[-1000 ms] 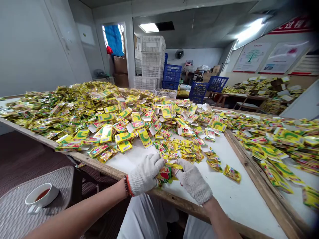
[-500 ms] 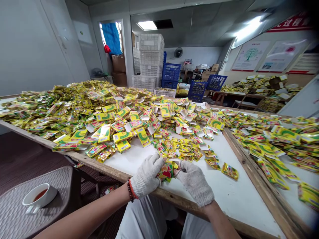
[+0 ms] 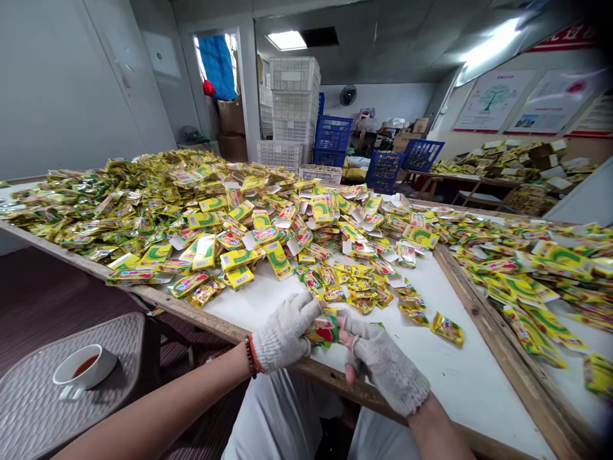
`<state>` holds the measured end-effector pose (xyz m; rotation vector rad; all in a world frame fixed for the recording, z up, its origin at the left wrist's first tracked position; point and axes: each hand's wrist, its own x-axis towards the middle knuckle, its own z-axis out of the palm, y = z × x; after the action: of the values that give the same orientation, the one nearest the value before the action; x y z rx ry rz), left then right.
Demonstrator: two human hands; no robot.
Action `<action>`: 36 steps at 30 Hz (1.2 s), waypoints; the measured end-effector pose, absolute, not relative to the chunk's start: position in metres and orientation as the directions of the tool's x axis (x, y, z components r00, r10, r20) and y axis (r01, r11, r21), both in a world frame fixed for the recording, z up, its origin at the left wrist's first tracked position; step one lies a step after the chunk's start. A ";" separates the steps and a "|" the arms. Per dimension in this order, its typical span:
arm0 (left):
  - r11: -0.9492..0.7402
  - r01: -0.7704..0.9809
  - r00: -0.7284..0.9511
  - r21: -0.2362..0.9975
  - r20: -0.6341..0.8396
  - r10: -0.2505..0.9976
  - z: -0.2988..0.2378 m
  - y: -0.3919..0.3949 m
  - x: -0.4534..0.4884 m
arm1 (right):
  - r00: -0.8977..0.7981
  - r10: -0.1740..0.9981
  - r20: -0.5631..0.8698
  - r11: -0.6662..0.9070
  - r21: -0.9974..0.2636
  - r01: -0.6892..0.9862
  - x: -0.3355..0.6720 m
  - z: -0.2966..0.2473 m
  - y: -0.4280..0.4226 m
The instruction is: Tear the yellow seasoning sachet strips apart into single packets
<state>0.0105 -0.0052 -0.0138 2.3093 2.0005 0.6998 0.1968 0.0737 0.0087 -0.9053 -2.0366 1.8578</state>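
Both my hands wear white knit gloves with open fingertips. My left hand (image 3: 283,333) is closed round a small stack of yellow-green-red sachets (image 3: 324,328) at the near edge of the white table (image 3: 445,377). My right hand (image 3: 380,361) touches the stack's right side, its fingers curled against it. Just beyond lie loose sachets (image 3: 357,287), and behind them a large heap of sachets and small yellow cartons (image 3: 205,211) covers the table's far and left part.
A wooden rail (image 3: 474,306) splits the table; more cartons (image 3: 536,281) lie right of it. A cup of dark liquid (image 3: 83,369) stands on a grey stool at lower left. White crates (image 3: 292,108) and blue crates (image 3: 332,137) stack at the back.
My right hand has slid lower and turned, its fingers now curled down the stack's right side. My left hand keeps hold of the stack. The view shifted slightly.
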 end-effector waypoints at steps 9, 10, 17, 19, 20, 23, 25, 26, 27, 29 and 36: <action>-0.069 0.603 -0.225 0.795 0.253 0.941 -0.001 -0.007 0.014 | -0.753 0.633 -0.179 -0.101 -0.984 0.149 0.190 -0.008 0.068; -0.014 0.539 -0.250 0.842 0.175 0.952 0.000 -0.007 0.011 | -0.734 0.655 -0.181 -0.098 -0.983 0.155 0.189 -0.012 0.070; 0.048 0.401 -0.217 0.915 0.044 0.975 -0.010 -0.004 0.009 | -0.617 0.773 -0.150 0.154 -0.898 0.412 0.183 -0.025 0.080; -0.005 0.377 -0.190 0.926 0.083 0.978 -0.010 0.000 0.009 | -0.599 0.788 -0.143 0.159 -0.892 0.423 0.189 -0.021 0.085; -0.039 0.363 -0.187 0.931 0.114 0.976 -0.010 0.003 0.006 | -0.561 0.820 -0.115 0.111 -0.929 0.353 0.196 -0.017 0.090; -0.086 0.428 -0.261 0.900 0.214 0.942 -0.009 0.016 -0.012 | -0.232 0.970 0.067 0.010 -0.971 -0.238 0.232 0.003 0.116; 0.001 0.571 -0.344 0.821 0.238 0.908 -0.012 0.027 -0.026 | -0.046 0.991 0.123 0.094 -0.907 -0.410 0.260 0.015 0.138; 0.067 0.644 -0.372 0.762 0.236 0.898 -0.015 0.032 -0.031 | 0.024 0.990 0.142 0.133 -0.839 -0.527 0.271 0.018 0.147; 0.128 0.703 -0.387 0.700 0.226 0.894 -0.018 0.037 -0.035 | 0.054 0.989 0.141 0.147 -0.822 -0.550 0.278 0.020 0.153; 0.204 0.772 -0.391 0.602 0.196 0.899 -0.023 0.049 -0.034 | -0.018 0.993 0.113 0.095 -0.902 -0.422 0.279 0.014 0.158; 0.256 0.767 -0.407 0.589 0.138 0.903 -0.032 0.080 -0.013 | -0.339 0.940 0.030 0.310 -0.486 0.817 0.230 -0.035 0.138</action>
<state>-0.0129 0.0799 -0.0320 1.5606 2.2985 0.8731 0.2299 0.1377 -0.0347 -1.5843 -2.2734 0.5650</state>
